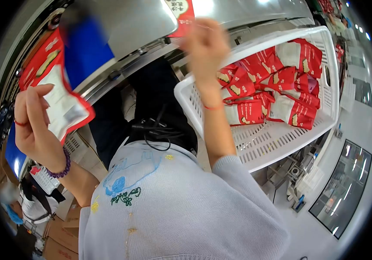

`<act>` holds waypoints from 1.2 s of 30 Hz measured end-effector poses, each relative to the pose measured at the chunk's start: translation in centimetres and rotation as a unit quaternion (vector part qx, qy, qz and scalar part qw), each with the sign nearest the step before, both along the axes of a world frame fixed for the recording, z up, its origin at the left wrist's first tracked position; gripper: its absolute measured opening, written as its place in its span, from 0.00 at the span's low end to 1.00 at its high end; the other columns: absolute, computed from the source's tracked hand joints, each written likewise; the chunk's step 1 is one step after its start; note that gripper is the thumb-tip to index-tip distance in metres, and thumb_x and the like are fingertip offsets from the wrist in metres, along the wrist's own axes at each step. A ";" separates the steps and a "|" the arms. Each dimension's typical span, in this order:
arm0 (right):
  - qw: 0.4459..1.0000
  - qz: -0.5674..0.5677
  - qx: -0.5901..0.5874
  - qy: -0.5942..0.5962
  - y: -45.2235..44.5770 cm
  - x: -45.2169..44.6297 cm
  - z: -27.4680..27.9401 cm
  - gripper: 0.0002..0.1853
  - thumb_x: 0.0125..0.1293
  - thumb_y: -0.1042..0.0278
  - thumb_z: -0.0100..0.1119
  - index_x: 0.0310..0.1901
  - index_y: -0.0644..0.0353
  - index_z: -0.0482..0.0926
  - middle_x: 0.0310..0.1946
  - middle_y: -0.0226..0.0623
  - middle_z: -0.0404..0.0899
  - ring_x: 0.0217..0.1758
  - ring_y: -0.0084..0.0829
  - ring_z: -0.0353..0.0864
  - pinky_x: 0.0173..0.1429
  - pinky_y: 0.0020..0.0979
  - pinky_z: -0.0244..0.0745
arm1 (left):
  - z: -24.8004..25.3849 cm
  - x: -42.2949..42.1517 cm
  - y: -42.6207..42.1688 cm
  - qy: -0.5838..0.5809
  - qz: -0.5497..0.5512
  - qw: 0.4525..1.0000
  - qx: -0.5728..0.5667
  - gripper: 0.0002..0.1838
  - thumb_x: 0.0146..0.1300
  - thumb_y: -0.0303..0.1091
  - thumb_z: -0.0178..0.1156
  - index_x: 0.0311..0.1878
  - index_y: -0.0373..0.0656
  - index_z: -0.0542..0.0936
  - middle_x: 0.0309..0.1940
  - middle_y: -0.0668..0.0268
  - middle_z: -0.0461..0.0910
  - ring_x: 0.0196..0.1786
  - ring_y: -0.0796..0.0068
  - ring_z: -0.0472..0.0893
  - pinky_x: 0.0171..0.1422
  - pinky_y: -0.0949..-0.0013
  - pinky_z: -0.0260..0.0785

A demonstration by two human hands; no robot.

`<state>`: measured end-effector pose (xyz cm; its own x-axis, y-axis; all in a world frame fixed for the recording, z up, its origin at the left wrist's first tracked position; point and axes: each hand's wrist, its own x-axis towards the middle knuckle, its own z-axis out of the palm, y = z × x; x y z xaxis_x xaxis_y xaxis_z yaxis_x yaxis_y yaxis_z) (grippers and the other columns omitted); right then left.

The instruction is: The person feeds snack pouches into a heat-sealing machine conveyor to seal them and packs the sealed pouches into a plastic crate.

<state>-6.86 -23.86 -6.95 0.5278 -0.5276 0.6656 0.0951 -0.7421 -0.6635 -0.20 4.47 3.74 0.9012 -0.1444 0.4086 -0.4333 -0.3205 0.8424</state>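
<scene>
In the head view, my left hand is closed on a red and white food packet at the left. The packet hangs at a tilt, and its white panel faces me. My right hand is smeared by motion above the near edge of the steel worktop. Just beside its fingers a second red packet lies on the steel. Whether those fingers touch it, I cannot tell. Below and right of this hand, a white plastic crate holds several similar red and white packets.
A blue panel stands beside the worktop at the left. Cardboard boxes and a white bag are at the lower left. Metal machine parts show beneath the crate, and a window is at the right.
</scene>
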 end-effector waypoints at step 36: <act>0.958 0.089 0.273 0.023 -0.6 -8.7 8.5 0.12 0.66 0.78 0.60 0.50 0.70 0.77 0.47 0.35 0.80 0.45 0.22 0.79 0.53 0.25 0.75 | -0.9 -1.6 -8.4 0.281 -0.308 0.892 -0.175 0.16 0.54 0.23 0.71 0.48 0.34 0.83 0.40 0.64 0.86 0.40 0.80 0.84 0.48 0.76 0.78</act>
<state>-15.57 -24.45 1.53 0.6638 -0.6893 0.2901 0.1485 -0.2587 -0.9545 -1.80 -3.94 2.88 0.7712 -0.6357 0.0348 0.0859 0.1581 0.9837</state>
